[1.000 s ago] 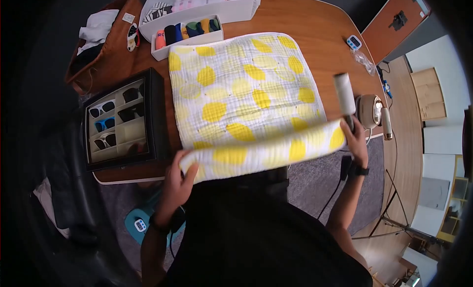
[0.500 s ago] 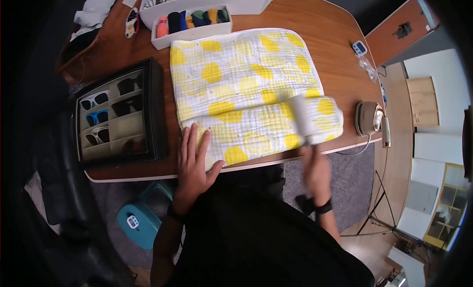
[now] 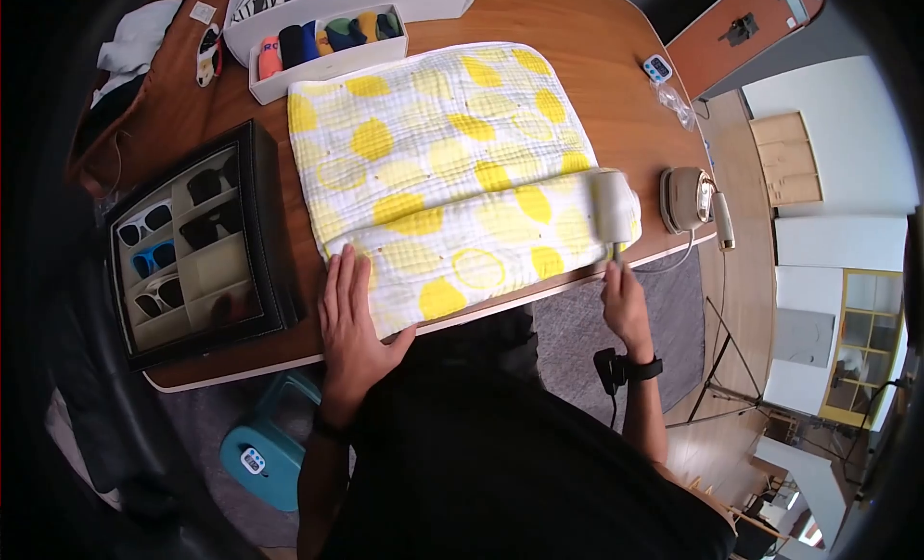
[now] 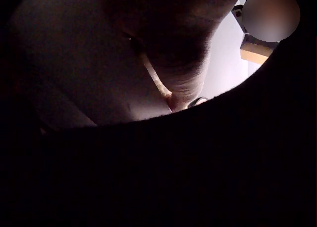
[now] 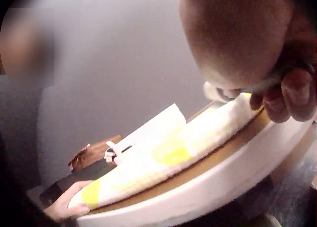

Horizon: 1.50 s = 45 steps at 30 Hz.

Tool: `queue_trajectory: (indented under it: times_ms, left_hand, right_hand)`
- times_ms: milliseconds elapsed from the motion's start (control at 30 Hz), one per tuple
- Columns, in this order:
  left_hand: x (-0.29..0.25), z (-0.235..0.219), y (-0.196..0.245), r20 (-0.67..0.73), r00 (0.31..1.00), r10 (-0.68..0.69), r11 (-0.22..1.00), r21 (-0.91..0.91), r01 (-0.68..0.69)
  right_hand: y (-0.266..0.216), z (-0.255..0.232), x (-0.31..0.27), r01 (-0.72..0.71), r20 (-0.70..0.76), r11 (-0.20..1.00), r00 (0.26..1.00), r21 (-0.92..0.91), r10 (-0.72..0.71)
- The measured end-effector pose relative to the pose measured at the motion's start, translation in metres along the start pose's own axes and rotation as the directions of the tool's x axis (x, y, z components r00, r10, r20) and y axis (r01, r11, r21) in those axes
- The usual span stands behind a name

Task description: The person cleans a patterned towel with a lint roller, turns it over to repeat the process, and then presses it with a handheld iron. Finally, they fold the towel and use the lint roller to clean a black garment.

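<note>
A white muslin cloth (image 3: 433, 161) with yellow spots lies on the table, its near side folded over into a raised strip. My left hand (image 3: 351, 334) rests on the strip's near left corner, fingers straight and spread. My right hand (image 3: 626, 305) grips the thin handle of a white lint roller (image 3: 612, 209), whose blurred head is on the right end of the folded strip. In the right wrist view, curled fingers (image 5: 290, 95) wrap the handle beside the cloth's edge. The left wrist view is mostly dark, with part of the hand (image 4: 168, 33) showing.
Left of the cloth stands a black case (image 3: 269, 242) of sunglasses. Behind it is a white box (image 3: 337, 58) of rolled socks. A beige garment steamer (image 3: 685, 199) with a cord stands at the right, and a small timer (image 3: 657, 68) lies at the far right. A teal stool (image 3: 265, 464) is below the table.
Both hands held the near edge raised a second ago; now it lies folded down. My left hand has flattened onto it, and the lint roller has moved along the fold toward its right end.
</note>
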<state>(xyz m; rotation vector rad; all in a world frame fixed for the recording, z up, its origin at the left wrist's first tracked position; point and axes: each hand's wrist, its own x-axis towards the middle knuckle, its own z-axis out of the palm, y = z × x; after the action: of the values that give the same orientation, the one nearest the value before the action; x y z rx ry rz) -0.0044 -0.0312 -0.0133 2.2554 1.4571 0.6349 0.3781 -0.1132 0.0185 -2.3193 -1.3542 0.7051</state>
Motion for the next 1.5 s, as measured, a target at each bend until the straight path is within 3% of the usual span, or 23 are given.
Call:
queue_trajectory:
  times_ms: [67, 133, 167, 200, 233, 267, 300, 367, 400, 467, 533, 567, 667, 767, 933, 1100, 1167, 1233, 1333, 1367, 1400, 1433, 1500]
  left_hand:
    - [-0.001, 0.001, 0.0, -0.062, 0.998, 0.033, 0.998, -0.044, -0.036]
    - [-0.001, 0.0, 0.003, -0.063, 0.998, 0.02, 0.997, -0.073, -0.025]
    - [0.0, -0.002, 0.003, -0.064, 0.998, 0.006, 0.995, -0.097, -0.012]
    - [0.0, -0.003, 0.002, -0.065, 0.998, 0.007, 0.996, -0.089, -0.013]
    - [-0.001, -0.002, 0.001, -0.067, 0.997, -0.034, 0.987, -0.161, 0.023]
    - [0.0, -0.001, -0.001, -0.063, 0.995, -0.071, 0.97, -0.235, 0.054]
    - [-0.001, -0.001, -0.004, -0.061, 0.996, -0.061, 0.971, -0.236, 0.045]
    - [-0.002, 0.002, -0.008, -0.139, 0.99, 0.005, 0.965, -0.26, -0.041]
    - [-0.002, 0.003, -0.007, -0.142, 0.99, -0.005, 0.971, -0.236, -0.029]
    - [0.0, 0.004, -0.007, -0.151, 0.989, 0.005, 0.97, -0.24, -0.042]
    - [0.002, 0.0, -0.003, -0.146, 0.989, -0.007, 0.971, -0.237, -0.028]
    - [0.001, 0.0, -0.004, -0.142, 0.99, -0.008, 0.97, -0.24, -0.027]
    - [0.001, -0.001, -0.003, -0.083, 0.992, 0.092, 0.994, -0.054, -0.096]
    - [0.003, -0.007, 0.001, -0.011, 0.997, 0.071, 0.996, 0.058, -0.07]
    - [0.001, -0.002, 0.001, -0.017, 1.0, 0.019, 0.999, 0.029, -0.019]
    - [0.004, 0.0, 0.002, -0.028, 1.0, 0.007, 1.0, 0.022, -0.007]
    - [0.003, -0.001, 0.003, -0.033, 0.999, -0.005, 1.0, 0.016, 0.005]
    - [0.004, 0.0, 0.005, -0.033, 0.999, -0.029, 1.0, 0.005, 0.029]
    - [0.002, -0.001, 0.005, -0.053, 0.998, -0.02, 0.998, -0.066, 0.016]
    - [0.002, 0.001, 0.004, -0.063, 0.998, -0.009, 0.998, -0.067, 0.005]
    - [0.001, 0.001, 0.002, -0.054, 0.998, 0.011, 0.999, -0.043, -0.014]
    - [0.002, 0.0, 0.0, -0.049, 0.998, 0.03, 0.999, -0.017, -0.031]
    - [0.002, -0.002, 0.001, -0.035, 0.998, 0.045, 0.999, 0.016, -0.044]
  right_hand:
    - [0.001, 0.006, 0.006, -0.126, -0.175, 0.962, 0.97, 0.241, 0.171]
    - [-0.033, 0.026, -0.005, 0.063, -0.056, 0.983, 0.997, 0.171, -0.054]
    - [-0.055, 0.048, -0.02, 0.409, -0.176, 0.912, 0.9, 0.023, -0.399]
    - [-0.072, 0.062, -0.027, 0.329, 0.048, 0.944, 0.943, 0.033, -0.33]
    - [-0.083, 0.077, -0.042, 0.454, 0.059, 0.891, 0.889, 0.0, -0.453]
    - [-0.101, 0.07, -0.044, 0.334, 0.359, 0.936, 0.864, 0.115, -0.352]
    - [-0.101, 0.063, -0.041, 0.423, 0.513, 0.885, 0.726, 0.192, -0.458]
    - [-0.091, 0.043, -0.033, 0.485, 0.641, 0.844, 0.578, 0.228, -0.505]
    - [-0.078, 0.03, -0.032, 0.482, 0.641, 0.849, 0.586, 0.217, -0.496]
    - [-0.043, 0.005, -0.03, 0.352, 0.507, 0.934, 0.794, 0.066, -0.336]
    - [-0.007, -0.018, -0.034, 0.138, 0.449, 0.989, 0.882, 0.047, -0.144]
    - [0.005, -0.023, -0.037, 0.134, 0.45, 0.99, 0.882, 0.045, -0.14]
    - [0.012, -0.026, -0.048, -0.179, 0.483, 0.96, 0.874, 0.215, 0.055]
    - [0.001, 0.001, -0.054, -0.168, 0.453, 0.909, 0.891, 0.382, -0.026]
    - [-0.019, 0.039, -0.047, -0.203, 0.579, 0.849, 0.803, 0.488, -0.141]
    - [-0.045, -0.006, -0.023, 0.13, 0.564, 0.948, 0.777, 0.289, -0.279]
    - [-0.052, -0.021, -0.016, 0.309, 0.653, 0.905, 0.627, 0.292, -0.425]
    - [-0.066, -0.021, -0.007, 0.299, 0.734, 0.909, 0.54, 0.29, -0.412]
    - [-0.088, 0.038, -0.007, 0.192, 0.532, 0.776, 0.628, 0.601, -0.568]
    - [-0.088, 0.061, -0.009, 0.012, 0.653, 0.847, 0.632, 0.531, -0.419]
    - [-0.09, 0.074, -0.008, 0.235, 0.564, 0.832, 0.64, 0.503, -0.522]
    - [-0.089, 0.075, -0.006, 0.313, 0.544, 0.823, 0.631, 0.474, -0.553]
    - [-0.063, 0.071, -0.005, 0.455, 0.278, 0.732, 0.718, 0.506, -0.638]
